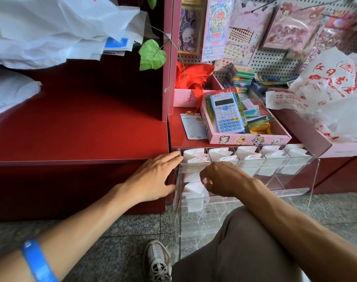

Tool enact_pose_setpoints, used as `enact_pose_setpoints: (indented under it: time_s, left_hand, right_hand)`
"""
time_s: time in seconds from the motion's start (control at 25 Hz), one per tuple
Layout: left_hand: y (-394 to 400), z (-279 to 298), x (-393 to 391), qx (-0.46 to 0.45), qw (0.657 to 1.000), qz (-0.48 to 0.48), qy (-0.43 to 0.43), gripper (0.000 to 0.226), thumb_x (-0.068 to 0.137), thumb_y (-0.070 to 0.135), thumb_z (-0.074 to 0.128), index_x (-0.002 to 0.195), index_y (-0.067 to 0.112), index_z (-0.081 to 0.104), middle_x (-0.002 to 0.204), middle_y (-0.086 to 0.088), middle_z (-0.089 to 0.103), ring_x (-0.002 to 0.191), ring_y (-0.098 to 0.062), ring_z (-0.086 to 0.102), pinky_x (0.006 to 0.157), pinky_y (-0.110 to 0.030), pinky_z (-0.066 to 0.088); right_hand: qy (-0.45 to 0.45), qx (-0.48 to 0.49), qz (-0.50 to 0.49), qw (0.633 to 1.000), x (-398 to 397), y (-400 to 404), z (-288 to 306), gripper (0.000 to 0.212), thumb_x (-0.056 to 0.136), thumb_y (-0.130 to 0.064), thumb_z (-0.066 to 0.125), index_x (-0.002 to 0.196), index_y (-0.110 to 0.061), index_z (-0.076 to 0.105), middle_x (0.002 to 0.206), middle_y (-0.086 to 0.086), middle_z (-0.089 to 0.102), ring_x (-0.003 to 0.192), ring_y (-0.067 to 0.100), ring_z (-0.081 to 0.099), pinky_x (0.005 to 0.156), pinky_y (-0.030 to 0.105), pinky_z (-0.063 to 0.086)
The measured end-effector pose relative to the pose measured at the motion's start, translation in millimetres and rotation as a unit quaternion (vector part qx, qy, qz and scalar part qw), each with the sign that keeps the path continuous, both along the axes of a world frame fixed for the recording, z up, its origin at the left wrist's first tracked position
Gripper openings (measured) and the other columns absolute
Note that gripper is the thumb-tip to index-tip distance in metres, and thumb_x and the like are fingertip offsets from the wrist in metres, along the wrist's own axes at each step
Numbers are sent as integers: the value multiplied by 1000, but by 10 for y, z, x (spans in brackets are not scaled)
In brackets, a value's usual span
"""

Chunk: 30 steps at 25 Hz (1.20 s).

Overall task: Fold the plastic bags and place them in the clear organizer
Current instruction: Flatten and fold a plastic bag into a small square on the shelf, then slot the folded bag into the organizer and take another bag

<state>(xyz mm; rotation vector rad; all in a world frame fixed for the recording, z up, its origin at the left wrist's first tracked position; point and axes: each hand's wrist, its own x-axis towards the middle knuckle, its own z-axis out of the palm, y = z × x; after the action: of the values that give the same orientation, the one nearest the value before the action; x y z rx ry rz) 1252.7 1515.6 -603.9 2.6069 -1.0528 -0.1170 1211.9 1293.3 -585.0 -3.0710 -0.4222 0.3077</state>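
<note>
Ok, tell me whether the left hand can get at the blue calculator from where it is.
Probably yes. The left hand rests on the clear organizer, and the calculator lies uncovered in its open pink box just above.

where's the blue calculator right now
In the head view, the blue calculator lies in the pink cardboard box on the red shelf, right of centre, just behind the clear organizer's top row.
</note>
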Motion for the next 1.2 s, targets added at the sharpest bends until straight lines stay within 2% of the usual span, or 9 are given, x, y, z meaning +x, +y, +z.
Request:
enact_pose_setpoints:
  time_s: [0.2, 0.32, 0.52, 0.64, 0.76, 0.88, 0.96, 1.04, 1.2]
  left_hand:
    - [224, 251, 171, -51, 996, 64, -24, 67, 93, 36, 62, 152, 22, 34, 157, 7, 34, 144, -13, 31, 119, -34, 23]
    - [490, 310, 266, -33, 992, 116, -38, 64, 94, 38, 61, 151, 25, 34, 157, 9, 34, 143, -15, 33, 117, -31, 22]
    - [1005, 328, 404, -8, 978, 208, -32, 66, 93, 41, 61, 151, 29, 32, 157, 8, 33, 143, -15, 33, 117, -38, 28]
    - [1333, 350, 402, -15, 968, 248, -35, 66, 94, 43, 59, 153, 29, 31, 159, 6, 32, 145, -13, 31, 118, -34, 27]
    - [1603, 341, 353, -15, 961, 275, -40, 65, 95, 44, 56, 153, 28, 30, 158, 7, 33, 144, -12, 32, 117, -33, 28]
    - [1849, 361, 300, -20, 955, 294, -47, 64, 94, 44, 55, 151, 29, 32, 156, 9, 35, 141, -12, 35, 115, -33, 30]
    - [1985, 398, 251, -33, 951, 301, -53, 63, 94, 43, 56, 151, 28, 33, 155, 10, 37, 140, -12, 36, 114, -31, 30]
    - [2072, 429, 215, -47, 949, 305, -69, 61, 94, 42, 57, 150, 27, 36, 153, 10, 40, 138, -13, 39, 113, -30, 31]
    - [2237, 390, 155, -69, 945, 309, -86, 58, 92, 39, 61, 146, 26, 44, 148, 9, 47, 134, -13, 44, 111, -29, 34]
  right_hand:
    - [-95, 121, 5, 988, 86, 162, 55, 17, 88, -22, 58, 95, -24, 73, 89, -3, 75, 76, 19, 69, 67, 31, 54]
    - [-176, 156, 22, 972, 219, 390, 135, 20, 85, -31, 51, 88, -24, 70, 79, -4, 73, 65, 22, 65, 60, 36, 53]
    - [-271, 221, 38, 936, 497, 954, 492, 18, 89, -26, 56, 104, -26, 66, 87, -5, 72, 73, 23, 67, 60, 34, 52]
    - [-358, 284, 70, 887, 746, 1435, 864, 28, 87, -20, 59, 114, -21, 66, 111, -4, 69, 89, 22, 65, 75, 37, 54]
    - [-432, 279, 98, 852, 1067, 1840, 1277, 41, 83, -21, 60, 124, -17, 63, 144, 8, 50, 115, 30, 52, 96, 41, 43]
    - [-423, 169, 79, 887, 1364, 2132, 1635, 55, 80, -29, 60, 134, -20, 57, 161, 15, 22, 144, 42, 22, 111, 53, 29]
    - [-363, 135, 30, 921, 1493, 2232, 1737, 64, 83, -30, 60, 143, -15, 44, 162, 10, 17, 150, 40, 7, 118, 53, 17]
    - [-383, 173, 30, 907, 1502, 2242, 1720, 66, 82, -28, 58, 142, -5, 43, 155, 12, 33, 147, 41, 18, 117, 53, 22]
    - [-479, 286, 101, 824, 1161, 2329, 1469, 40, 77, -16, 58, 113, -3, 69, 115, 13, 67, 115, 35, 56, 103, 41, 41]
